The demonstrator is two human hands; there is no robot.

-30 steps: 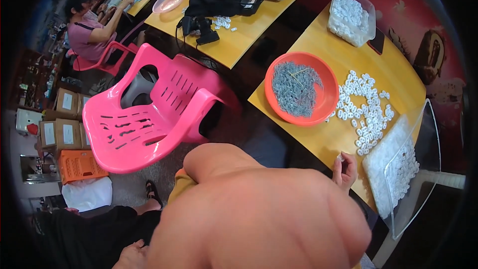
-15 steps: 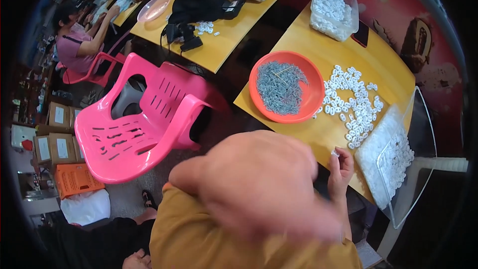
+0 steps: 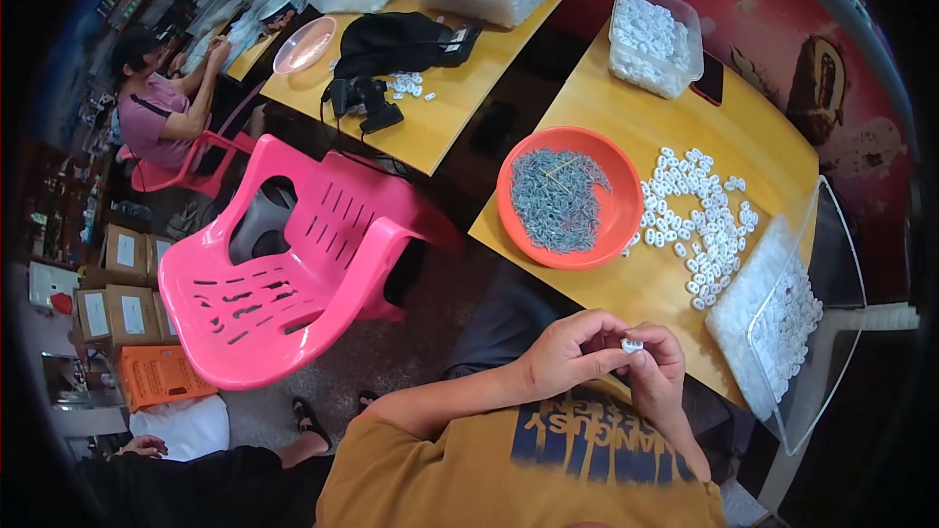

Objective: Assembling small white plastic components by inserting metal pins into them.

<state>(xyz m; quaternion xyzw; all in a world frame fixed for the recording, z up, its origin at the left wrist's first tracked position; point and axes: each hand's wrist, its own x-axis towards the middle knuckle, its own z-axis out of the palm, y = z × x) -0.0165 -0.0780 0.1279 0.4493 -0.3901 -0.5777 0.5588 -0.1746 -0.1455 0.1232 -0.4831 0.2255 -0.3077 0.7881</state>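
Note:
In front of my chest, close to the table's near edge, my two hands meet at a small white plastic piece [image 3: 632, 344] with dark holes. My left hand [image 3: 572, 350] pinches it from one side with thumb and fingers. From the other side my right hand [image 3: 659, 372] grips the same piece with curled fingers. Beyond them on the yellow table [image 3: 577, 295] stands an orange-red bowl [image 3: 623, 210] holding many thin grey screw-like parts [image 3: 558, 200]. Many loose white two-holed pieces [image 3: 719, 240] lie spread to the bowl's right.
A tipped clear bin [image 3: 736, 337] spills white pieces at the right. Another full tub [image 3: 653, 39] and a dark phone [image 3: 708, 80] stand at the back. Left are a pink chair [image 3: 284, 279] and a second table [image 3: 430, 142]. A person [image 3: 156, 117] sits far left; another's hand [image 3: 147, 446] shows lower left.
My left hand, blurred and close to the camera before, has come down to meet my right hand at the white piece. The view has shifted slightly.

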